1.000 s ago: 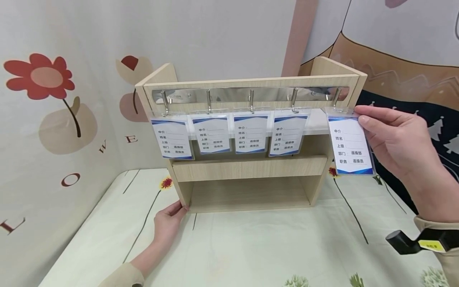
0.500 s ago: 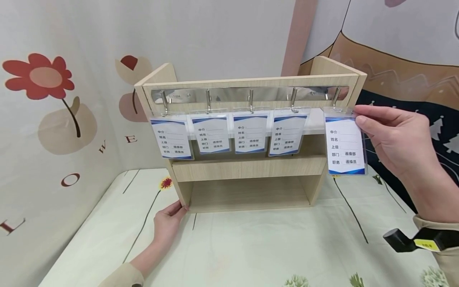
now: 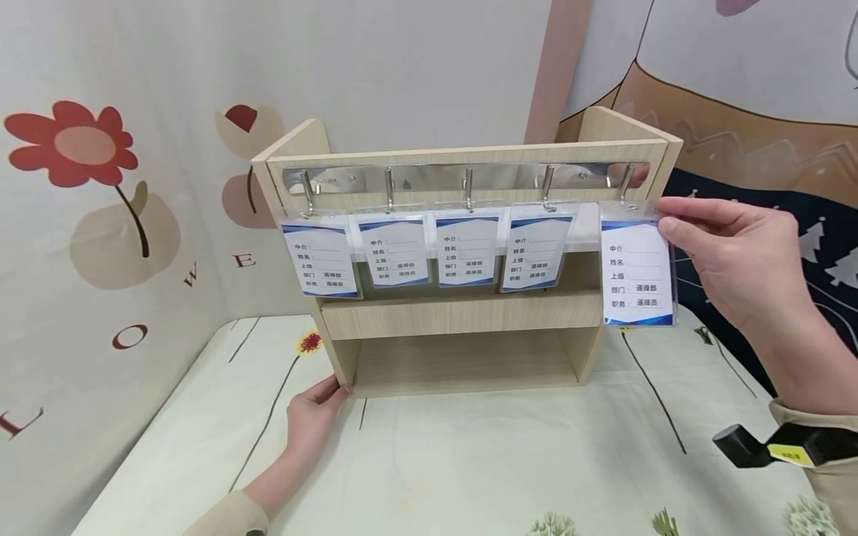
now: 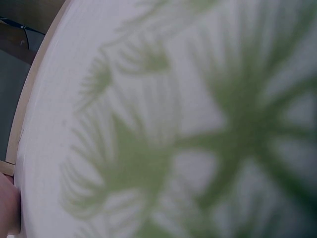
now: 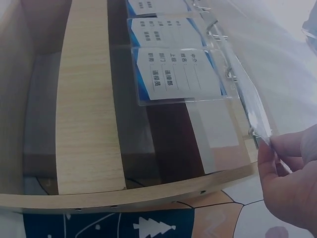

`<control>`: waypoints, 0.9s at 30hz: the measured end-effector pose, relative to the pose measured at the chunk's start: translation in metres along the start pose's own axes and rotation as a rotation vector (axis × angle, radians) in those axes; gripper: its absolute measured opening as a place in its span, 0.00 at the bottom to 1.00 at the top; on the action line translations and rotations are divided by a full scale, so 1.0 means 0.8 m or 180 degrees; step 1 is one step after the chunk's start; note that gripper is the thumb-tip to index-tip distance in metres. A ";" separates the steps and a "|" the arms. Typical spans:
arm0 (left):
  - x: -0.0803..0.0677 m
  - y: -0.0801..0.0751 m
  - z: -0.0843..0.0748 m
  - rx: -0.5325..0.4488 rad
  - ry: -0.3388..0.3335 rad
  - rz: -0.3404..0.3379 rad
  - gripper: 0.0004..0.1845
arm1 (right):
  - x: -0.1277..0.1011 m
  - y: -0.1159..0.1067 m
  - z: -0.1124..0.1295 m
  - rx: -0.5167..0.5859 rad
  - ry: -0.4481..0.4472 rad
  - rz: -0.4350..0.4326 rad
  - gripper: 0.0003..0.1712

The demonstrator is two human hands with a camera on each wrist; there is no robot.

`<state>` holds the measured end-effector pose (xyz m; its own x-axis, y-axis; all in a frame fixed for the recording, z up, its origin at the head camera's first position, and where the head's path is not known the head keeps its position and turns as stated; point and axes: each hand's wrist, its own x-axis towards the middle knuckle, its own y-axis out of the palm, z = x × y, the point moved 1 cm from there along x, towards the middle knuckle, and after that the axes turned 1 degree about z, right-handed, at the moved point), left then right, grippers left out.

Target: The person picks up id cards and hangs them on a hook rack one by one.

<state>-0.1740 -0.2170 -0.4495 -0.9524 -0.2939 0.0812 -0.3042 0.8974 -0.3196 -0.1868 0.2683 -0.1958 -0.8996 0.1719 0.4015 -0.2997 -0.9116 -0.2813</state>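
Observation:
My right hand [image 3: 754, 260] pinches a clear-sleeved name badge [image 3: 637, 275], white with blue bands, by its upper right edge between thumb and fingers. The badge's top overlaps the tip of the rightmost metal hook [image 3: 626, 182] in the head view. In the right wrist view, that badge [image 5: 255, 111] shows nearly edge-on, right at the hook's end. Low on the left, my left hand [image 3: 313, 413] holds the bottom front corner of a light wooden shelf [image 3: 462, 316]; only a sliver of this hand [image 4: 9, 206] shows in the left wrist view.
Several matching badges [image 3: 467, 249] hang from the other hooks on a shiny metal strip [image 3: 429, 179] along the shelf's front. The shelf stands on a flower-printed cloth [image 3: 469, 454]. A printed curtain [image 3: 415, 74] rises behind it.
My right hand has shifted slightly left with the badge, bringing it more in front of the rightmost hook and turning it straighter. My left hand stays at the shelf corner.

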 end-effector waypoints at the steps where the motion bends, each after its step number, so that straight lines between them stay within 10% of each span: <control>1: 0.000 0.000 0.000 -0.0007 -0.0004 -0.0001 0.21 | 0.000 0.001 0.001 -0.0085 -0.0028 -0.0022 0.23; 27: 0.001 0.001 0.000 -0.0016 -0.0064 0.0017 0.21 | -0.006 0.006 0.000 -0.0240 -0.0335 -0.0248 0.20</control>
<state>-0.1745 -0.2167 -0.4497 -0.9533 -0.2957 0.0606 -0.2994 0.9006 -0.3152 -0.1842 0.2631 -0.1991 -0.8356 0.1973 0.5127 -0.3938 -0.8658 -0.3088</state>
